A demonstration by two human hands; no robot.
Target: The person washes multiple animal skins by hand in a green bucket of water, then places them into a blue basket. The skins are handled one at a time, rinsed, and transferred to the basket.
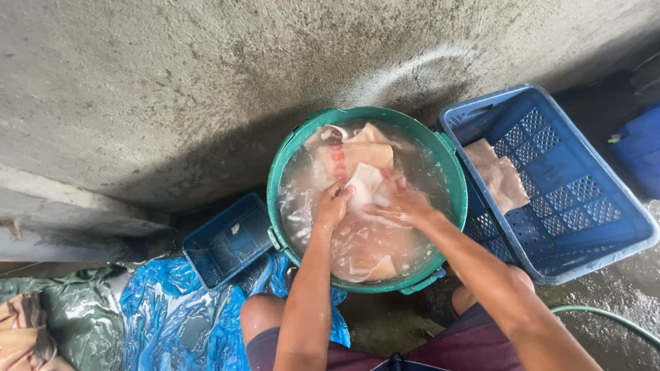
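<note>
Knees and dark shorts are sitting at the near edge, person squatting over a green tub on wet concrete. Both forearms are reaching away into cloudy water. Left hand is curling shut, pinching a fold of pale cloth at mid-tub; right hand is lying flatter, fingers spread and pressing on the same cloth just right of the left. More pale pieces are floating at the far rim and near rim, one bearing a red patch. Blue crate is touching the tub's right side, holding one beige wet piece in its far-left corner. Small blue basket is sitting near left of the tub, beside crumpled blue plastic sheet. Green hose is trailing at near right. Risks, as judged: water is standing close to the rim, so vigorous rubbing is likely slopping it over the near edge onto the legs; slick floor is making the squat footing unsure; thin cloth, pinched hard, could be tearing; the hose is posing a trip hazard on rising.
</note>
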